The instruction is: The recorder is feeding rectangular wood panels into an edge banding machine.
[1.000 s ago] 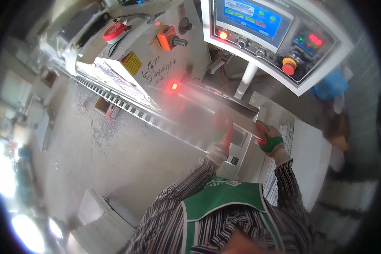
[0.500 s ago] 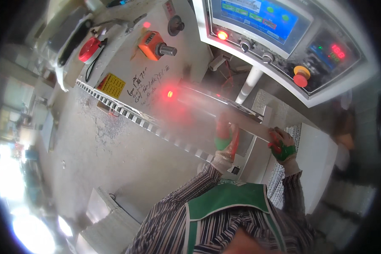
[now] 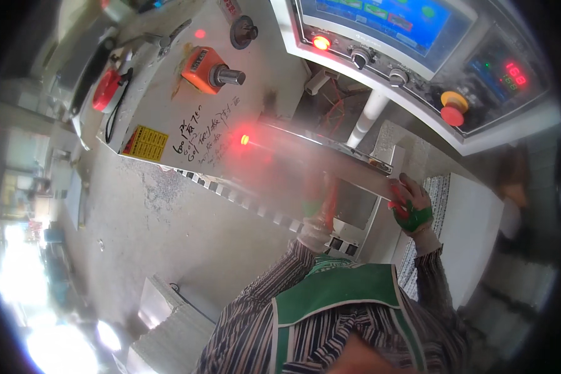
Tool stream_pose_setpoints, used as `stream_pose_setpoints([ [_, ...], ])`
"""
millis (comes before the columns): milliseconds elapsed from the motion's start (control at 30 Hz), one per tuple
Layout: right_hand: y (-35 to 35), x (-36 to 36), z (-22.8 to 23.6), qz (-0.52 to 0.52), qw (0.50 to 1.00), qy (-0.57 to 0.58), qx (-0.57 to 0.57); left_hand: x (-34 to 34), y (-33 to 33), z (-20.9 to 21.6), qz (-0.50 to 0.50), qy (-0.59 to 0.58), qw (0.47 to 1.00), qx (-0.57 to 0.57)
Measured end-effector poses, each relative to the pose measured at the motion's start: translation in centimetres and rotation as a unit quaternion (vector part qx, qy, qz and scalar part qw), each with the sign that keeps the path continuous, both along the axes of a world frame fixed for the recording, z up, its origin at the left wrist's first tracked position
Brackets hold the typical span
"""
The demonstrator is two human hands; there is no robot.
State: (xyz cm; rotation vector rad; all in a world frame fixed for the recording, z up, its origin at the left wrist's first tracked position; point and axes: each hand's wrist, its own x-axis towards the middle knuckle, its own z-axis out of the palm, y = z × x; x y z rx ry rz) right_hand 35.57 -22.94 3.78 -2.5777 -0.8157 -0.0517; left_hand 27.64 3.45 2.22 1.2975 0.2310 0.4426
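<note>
A long, pale, flat strip of board (image 3: 353,177) lies along a metal guide rail (image 3: 330,144) on the machine. At the strip's near right end, my right hand (image 3: 414,207), in a red and green work glove, is closed around it with thumb and fingers. My left hand (image 3: 320,204), gloved alike, is by the strip's near edge further left. Haze and a red glow blur its fingers, so their grip is unclear. A lit red button (image 3: 245,139) glows at the far left end of the strip.
A control panel (image 3: 368,70) with a screen, knobs and a red emergency stop button (image 3: 452,112) hangs at the upper right. An orange position counter (image 3: 204,70) sits on the machine's white housing (image 3: 168,81). Stacked pale boards (image 3: 474,218) stand right of my right hand.
Both hands and the strip have shifted a little left along the guide rail. The haze over my left hand looks thicker. The whole view has tilted slightly.
</note>
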Motion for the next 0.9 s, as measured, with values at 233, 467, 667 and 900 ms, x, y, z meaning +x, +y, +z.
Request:
stream_pose_setpoints([
  [233, -1.3, -0.6, -0.2, -0.005, 0.998, -0.061, -0.012, -0.2, -0.7, 1.0, -0.007, -0.018, 0.997, -0.078],
  [467, -1.4, -0.7, -1.0, -0.016, 0.996, -0.081, -0.018, 0.2, -0.3, -0.5, -0.006, -0.016, 1.0, -0.004],
  [667, -1.2, -0.8, -0.8, -0.023, 0.995, -0.092, -0.037, 0.6, -0.2, -2.2, 0.027, 0.029, 0.999, -0.006],
  [900, -0.8, -0.8, -0.6, -0.02, 0.995, -0.093, -0.038, 1.0, 0.1, -3.9, 0.045, 0.087, 0.99, -0.102],
])
